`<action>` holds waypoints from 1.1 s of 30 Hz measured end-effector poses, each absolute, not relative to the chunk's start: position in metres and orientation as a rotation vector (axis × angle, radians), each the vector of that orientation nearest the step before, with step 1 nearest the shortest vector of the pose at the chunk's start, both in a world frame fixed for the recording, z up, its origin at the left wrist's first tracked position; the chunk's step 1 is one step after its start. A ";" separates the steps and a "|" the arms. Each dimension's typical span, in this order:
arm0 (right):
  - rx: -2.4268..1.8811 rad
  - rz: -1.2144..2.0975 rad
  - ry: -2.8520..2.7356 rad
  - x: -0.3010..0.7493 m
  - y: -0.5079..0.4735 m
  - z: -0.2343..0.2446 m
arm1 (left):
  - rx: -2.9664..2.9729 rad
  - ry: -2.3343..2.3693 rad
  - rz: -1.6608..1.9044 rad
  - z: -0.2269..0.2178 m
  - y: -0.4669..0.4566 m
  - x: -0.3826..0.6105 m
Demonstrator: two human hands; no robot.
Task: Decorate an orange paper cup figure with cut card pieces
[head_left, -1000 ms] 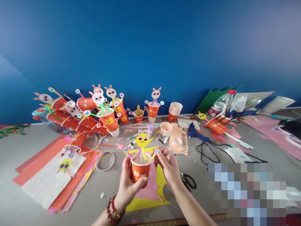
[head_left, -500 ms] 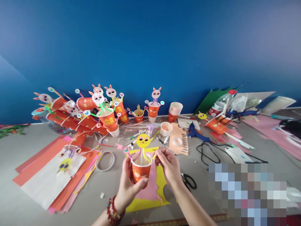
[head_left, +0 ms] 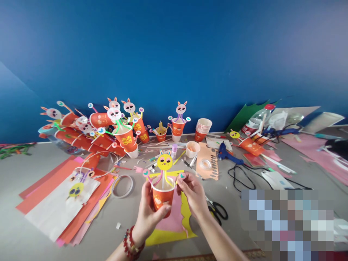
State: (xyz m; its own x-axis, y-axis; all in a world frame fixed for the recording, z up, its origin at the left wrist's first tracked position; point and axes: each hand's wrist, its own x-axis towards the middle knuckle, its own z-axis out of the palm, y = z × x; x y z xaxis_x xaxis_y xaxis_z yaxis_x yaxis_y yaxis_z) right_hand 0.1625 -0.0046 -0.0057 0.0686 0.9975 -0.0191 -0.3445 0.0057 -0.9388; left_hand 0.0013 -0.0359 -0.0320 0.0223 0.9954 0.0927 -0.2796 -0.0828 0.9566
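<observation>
An orange paper cup (head_left: 163, 197) is upright in my left hand (head_left: 150, 212), whose fingers wrap round its lower side. From the cup rises a yellow paper animal head (head_left: 164, 162) with ears, on pink and yellow stems. A pink disc with a teal mark (head_left: 146, 173) sits on a pink arm at the left rim. On the right, my right hand (head_left: 192, 192) pinches the yellow arm (head_left: 176, 180) just below a similar round disc (head_left: 181, 176). Yellow paper (head_left: 170, 237) and pink paper (head_left: 174, 217) lie beneath the cup, with black-handled scissors (head_left: 219, 210) beside my right wrist.
Finished-looking rabbit cups (head_left: 125, 139) crowd the left back. Stacked cups (head_left: 202, 128), a blue glue gun (head_left: 228, 154) with its cord, and a plastic bottle (head_left: 255, 121) stand or lie towards the right. Tape (head_left: 121, 186) and paper sheets (head_left: 54, 214) are at left.
My right hand has shifted slightly left and turned, so the right disc now shows its teal-marked face above my fingertips. The cup stays in my left hand.
</observation>
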 end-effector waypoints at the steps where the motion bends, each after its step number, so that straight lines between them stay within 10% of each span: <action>1: -0.965 1.328 -0.901 0.162 -0.005 -0.005 | 1.065 0.928 1.363 -0.031 -0.036 0.001; 33: -0.978 1.883 -0.499 0.116 -0.051 -0.042 | 0.816 1.002 1.344 -0.018 -0.031 0.005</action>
State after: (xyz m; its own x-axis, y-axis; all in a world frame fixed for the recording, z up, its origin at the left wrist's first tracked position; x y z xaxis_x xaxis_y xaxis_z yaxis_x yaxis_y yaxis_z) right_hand 0.1164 -0.0513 -0.0418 -0.2556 0.8700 -0.4216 -0.5473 -0.4897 -0.6787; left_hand 0.0047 -0.0315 -0.0177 -0.0425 0.9933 -0.1075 -0.3870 0.0828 0.9183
